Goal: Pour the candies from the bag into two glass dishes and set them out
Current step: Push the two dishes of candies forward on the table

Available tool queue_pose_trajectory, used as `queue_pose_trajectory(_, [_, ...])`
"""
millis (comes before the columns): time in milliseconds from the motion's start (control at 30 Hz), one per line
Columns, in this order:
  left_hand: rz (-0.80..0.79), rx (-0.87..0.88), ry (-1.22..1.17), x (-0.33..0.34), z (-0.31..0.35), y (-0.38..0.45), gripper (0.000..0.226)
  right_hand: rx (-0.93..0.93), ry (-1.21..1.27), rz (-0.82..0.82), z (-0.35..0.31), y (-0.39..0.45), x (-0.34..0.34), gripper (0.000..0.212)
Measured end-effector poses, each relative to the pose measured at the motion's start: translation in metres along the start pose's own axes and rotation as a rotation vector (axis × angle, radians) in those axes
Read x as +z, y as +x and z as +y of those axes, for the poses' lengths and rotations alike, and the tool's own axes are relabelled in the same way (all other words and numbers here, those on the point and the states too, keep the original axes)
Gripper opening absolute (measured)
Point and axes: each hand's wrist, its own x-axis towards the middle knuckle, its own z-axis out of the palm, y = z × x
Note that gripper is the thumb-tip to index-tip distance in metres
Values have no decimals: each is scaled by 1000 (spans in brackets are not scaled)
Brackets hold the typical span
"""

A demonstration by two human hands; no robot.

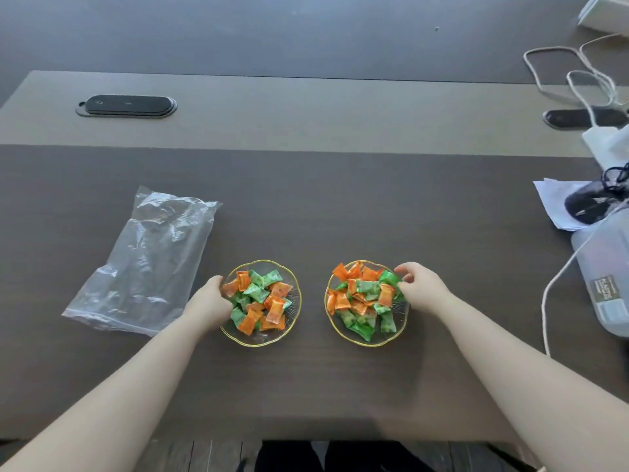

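Observation:
Two gold-rimmed glass dishes stand side by side on the dark wooden table, each heaped with orange and green wrapped candies. My left hand (pixel 208 301) grips the left edge of the left dish (pixel 293 313). On the right dish (pixel 332 320), my right hand (pixel 420 289) holds the right edge, thumb and fingers pinching the rim. Candies (pixel 260 299) fill the left dish and candies (pixel 364 296) fill the right one. The clear plastic bag (pixel 146 264) lies flat and empty on the table, left of the dishes.
Two black cable hatches (pixel 126 105) (pixel 578 118) sit in the table's lighter far strip. At the right edge lie white cables (pixel 578 73), papers (pixel 553 202), a black device (pixel 589 202) and a pale plastic box (pixel 609 267).

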Motion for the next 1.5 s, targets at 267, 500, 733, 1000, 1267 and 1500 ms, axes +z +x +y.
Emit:
queue_pose_trajectory(267, [56,-136,-189,13,-3,6,47,119,242,-139,11,3,-1,34])
queue_pose_trajectory(500, [19,-183,-598,13,29,3,42,68,242,-133,10,16,-3,37])
queue_pose_trajectory(733, [-1,-166,-723,2,65,22,34,53,345,-98,-5,35,-23,34])
queue_pose_trajectory(1000, [-29,-100,-816,-18,132,69,31,133,623,86,-28,84,-71,34])
queue_pose_trajectory(1267, [-62,-64,-939,-31,218,134,31,186,849,229,-58,152,-125,32])
queue_pose_trajectory(1500, [-106,-38,-1014,-31,296,194,38,220,996,378,-77,227,-162,28])
